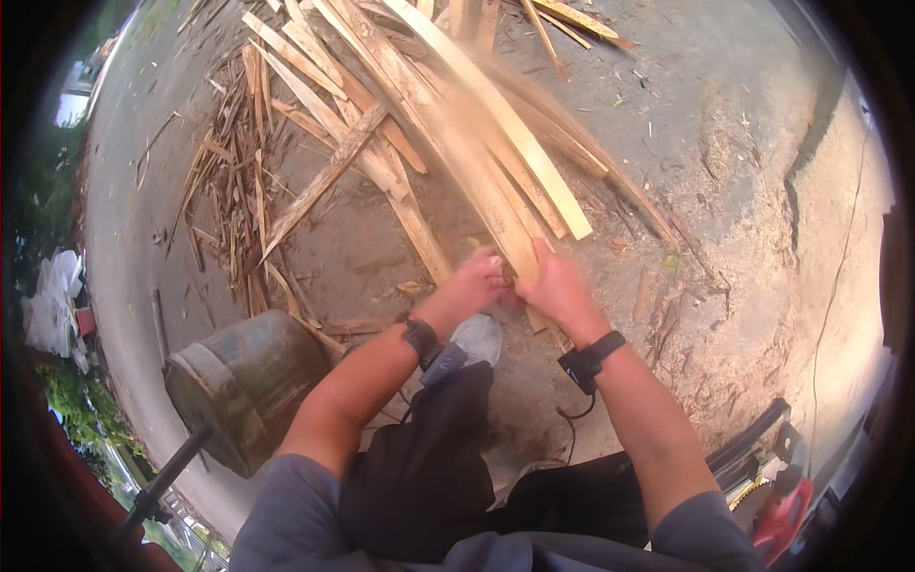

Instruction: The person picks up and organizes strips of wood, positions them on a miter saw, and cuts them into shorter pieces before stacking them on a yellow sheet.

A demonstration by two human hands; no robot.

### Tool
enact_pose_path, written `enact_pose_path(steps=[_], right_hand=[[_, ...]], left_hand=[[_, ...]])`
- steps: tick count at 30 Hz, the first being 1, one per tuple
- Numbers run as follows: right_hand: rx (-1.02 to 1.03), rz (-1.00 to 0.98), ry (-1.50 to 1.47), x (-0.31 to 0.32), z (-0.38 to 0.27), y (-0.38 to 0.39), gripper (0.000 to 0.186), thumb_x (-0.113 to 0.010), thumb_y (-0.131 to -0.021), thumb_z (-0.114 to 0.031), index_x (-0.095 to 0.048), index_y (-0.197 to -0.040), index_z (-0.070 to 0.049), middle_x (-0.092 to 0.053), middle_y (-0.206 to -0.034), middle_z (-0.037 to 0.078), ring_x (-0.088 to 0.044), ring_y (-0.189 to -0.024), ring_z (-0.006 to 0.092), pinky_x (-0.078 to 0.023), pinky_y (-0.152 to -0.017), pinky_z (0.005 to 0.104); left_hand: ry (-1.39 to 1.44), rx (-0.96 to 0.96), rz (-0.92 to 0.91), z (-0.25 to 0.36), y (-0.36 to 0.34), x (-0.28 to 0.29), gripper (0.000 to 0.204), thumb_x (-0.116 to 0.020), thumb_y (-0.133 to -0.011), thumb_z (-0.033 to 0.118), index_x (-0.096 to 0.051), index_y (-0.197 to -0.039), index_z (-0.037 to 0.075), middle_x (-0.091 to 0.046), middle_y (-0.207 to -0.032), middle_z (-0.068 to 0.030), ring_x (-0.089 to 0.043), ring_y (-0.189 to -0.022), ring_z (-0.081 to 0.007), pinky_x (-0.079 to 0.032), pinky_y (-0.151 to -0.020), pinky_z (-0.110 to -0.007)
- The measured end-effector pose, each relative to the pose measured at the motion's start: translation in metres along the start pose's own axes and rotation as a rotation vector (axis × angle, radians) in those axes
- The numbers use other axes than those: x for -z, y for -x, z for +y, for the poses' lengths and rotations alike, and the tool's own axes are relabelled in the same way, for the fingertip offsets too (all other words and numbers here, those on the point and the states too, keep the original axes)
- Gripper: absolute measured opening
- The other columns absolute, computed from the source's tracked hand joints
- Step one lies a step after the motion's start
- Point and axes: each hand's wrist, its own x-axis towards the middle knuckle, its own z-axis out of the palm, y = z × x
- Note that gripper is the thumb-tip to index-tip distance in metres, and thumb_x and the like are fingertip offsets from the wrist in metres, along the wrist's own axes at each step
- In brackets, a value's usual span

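Note:
Before me a long, pale wooden board point(503, 221) slants from the far pile down to my hands. My right hand point(558, 291) is closed around its near end. Close against the board's left edge is my left hand point(472, 286), its fingers curled; whether they grip the board or something small is hidden. A paler, smooth strip of wood point(545, 176) lies just to the right of the board. Dark bands with small devices are strapped round both my wrists.
Several rough planks point(324, 181) and bark scraps point(224, 191) lie heaped ahead and to the left. A worn metal drum point(253, 386) lies beside my left arm. Sawdust point(734, 296) covers ground at right, along with a thin cable point(827, 324). A red tool point(783, 515) sits lower right.

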Motion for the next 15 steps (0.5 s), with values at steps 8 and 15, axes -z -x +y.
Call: enact_pose_path(steps=[8,15], right_hand=[[-0.085,-0.134,0.301,-0.01,0.0,0.016,0.064,-0.07,-0.069,-0.025,-0.048,-0.121,0.004,-0.063,-0.093,0.028,-0.061,-0.089,0.0418,-0.048,-0.079,0.0467],[0.007,0.059,0.364,0.051,0.063,-0.061,0.067,-0.067,-0.076,-0.024,-0.042,-0.129,0.007,-0.059,-0.11,0.028,-0.059,-0.101,0.0402,-0.047,-0.088,0.0436]], left_hand=[[-0.033,-0.267,0.356,0.074,0.001,-0.054,0.039,-0.059,-0.088,0.019,-0.051,-0.121,-0.002,-0.06,-0.113,-0.0141,-0.059,-0.105,-0.0243,-0.048,-0.088,-0.037],[0.086,-0.109,0.357,0.061,-0.008,-0.036,0.043,-0.062,-0.086,0.019,-0.052,-0.123,-0.001,-0.059,-0.118,-0.0116,-0.058,-0.107,-0.025,-0.046,-0.093,-0.038]])
